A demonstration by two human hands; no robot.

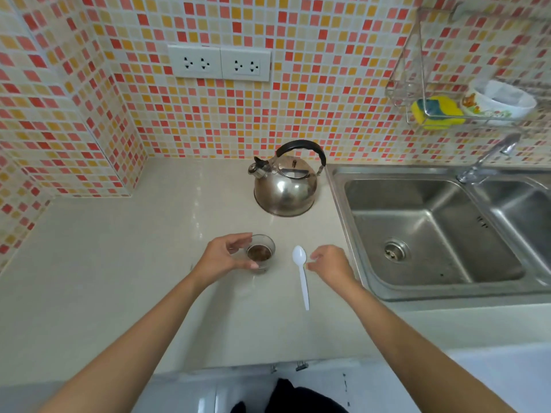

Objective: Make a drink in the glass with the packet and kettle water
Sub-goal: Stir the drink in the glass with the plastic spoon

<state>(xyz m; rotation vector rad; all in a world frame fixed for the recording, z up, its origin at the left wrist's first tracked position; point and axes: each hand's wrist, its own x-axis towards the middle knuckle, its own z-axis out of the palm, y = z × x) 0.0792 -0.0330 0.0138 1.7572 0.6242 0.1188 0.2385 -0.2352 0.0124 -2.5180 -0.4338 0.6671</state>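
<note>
Bare fingers of the left hand (222, 257) curl around the left side of the glass (261, 253), thumb on the near wall and fingertips at the far rim — a loose grasp, the glass standing upright on the pale countertop (119, 263). Brown powder lies in the bottom of the glass. At 3 o'clock from it, the right hand (329, 263) hovers with fingers half curled and holding nothing, its tips just beside the white plastic spoon (301, 275), which lies flat with its bowl toward 12 o'clock. At 12 o'clock from the glass stands the steel kettle (285, 186), lid on, spout toward 9 o'clock — well apart from both hands. Right of the spoon, the steel sink (417, 222) holds no dishes. No packet is in view.
</note>
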